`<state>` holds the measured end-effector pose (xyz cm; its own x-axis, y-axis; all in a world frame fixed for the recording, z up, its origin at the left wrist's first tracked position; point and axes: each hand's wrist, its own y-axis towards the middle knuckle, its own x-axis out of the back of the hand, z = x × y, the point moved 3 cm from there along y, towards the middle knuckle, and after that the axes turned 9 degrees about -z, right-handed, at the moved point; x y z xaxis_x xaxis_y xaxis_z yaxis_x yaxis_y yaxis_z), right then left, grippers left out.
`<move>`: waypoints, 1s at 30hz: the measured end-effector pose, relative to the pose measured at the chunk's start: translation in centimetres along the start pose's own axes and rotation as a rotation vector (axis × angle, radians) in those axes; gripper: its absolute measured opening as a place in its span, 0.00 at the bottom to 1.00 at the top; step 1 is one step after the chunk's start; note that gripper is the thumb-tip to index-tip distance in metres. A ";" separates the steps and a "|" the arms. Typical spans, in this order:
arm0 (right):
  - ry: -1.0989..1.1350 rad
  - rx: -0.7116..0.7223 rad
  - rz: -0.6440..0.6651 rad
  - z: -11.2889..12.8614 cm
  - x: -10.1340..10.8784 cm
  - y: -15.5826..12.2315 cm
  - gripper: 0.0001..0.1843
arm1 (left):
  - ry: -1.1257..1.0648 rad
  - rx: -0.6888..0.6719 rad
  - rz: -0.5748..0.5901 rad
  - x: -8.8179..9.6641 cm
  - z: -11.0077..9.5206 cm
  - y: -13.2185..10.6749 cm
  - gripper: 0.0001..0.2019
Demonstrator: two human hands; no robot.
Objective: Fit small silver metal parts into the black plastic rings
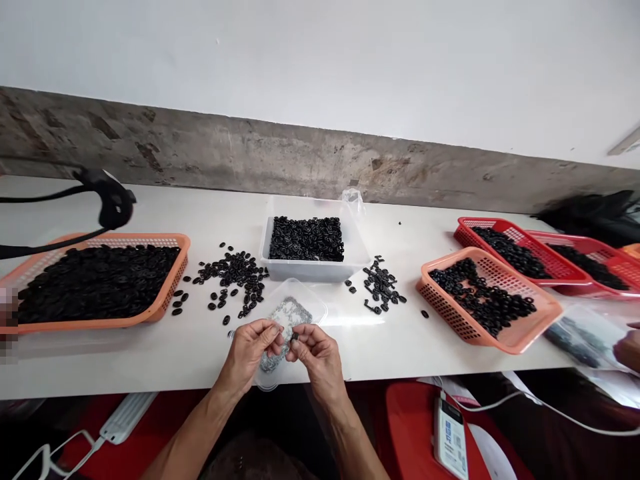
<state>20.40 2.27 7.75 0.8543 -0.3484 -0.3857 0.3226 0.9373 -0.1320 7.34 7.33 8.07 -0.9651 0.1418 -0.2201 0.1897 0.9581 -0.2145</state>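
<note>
My left hand (pixel 254 350) has thumb and forefinger pinched together; what they hold, if anything, is too small to make out. Close beside it, my right hand (pixel 319 360) grips a small black plastic part (pixel 295 337) between thumb and fingers. Both hands are over a clear shallow tray (pixel 316 300) with many tiny silvery metal pieces (pixel 287 317) in it. Loose black oval pieces (pixel 235 270) lie to the left, and angular black pieces (pixel 383 285) lie to the right. Behind the tray stands a translucent bin (pixel 310 271) holding a heap of small black parts (pixel 306 239).
An orange basket (pixel 184 263) full of black ovals stands at the left, with a black strap-like object (pixel 114 200) above it. At the right are another orange basket (pixel 543 320) and red baskets (pixel 565 270). Another person's hand (pixel 629 348) shows at the right edge.
</note>
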 end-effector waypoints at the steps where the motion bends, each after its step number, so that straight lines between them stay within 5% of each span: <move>1: 0.009 0.008 -0.002 0.0 -0.2 -0.1 0.11 | -0.035 -0.002 -0.030 0.0 -0.1 -0.3 0.10; 13: -0.031 0.121 0.057 0.8 -2.2 -1.6 0.05 | -0.213 -0.021 -0.250 0.3 -0.3 -2.5 0.08; 30: -0.148 0.137 0.078 0.9 -3.1 -2.2 0.03 | -0.174 -0.124 -0.280 1.2 0.3 -3.4 0.06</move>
<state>17.41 1.24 10.08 0.9261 -0.2821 -0.2504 0.2969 0.9546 0.0228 5.64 4.19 8.22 -0.9293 -0.1655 -0.3302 -0.1120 0.9782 -0.1751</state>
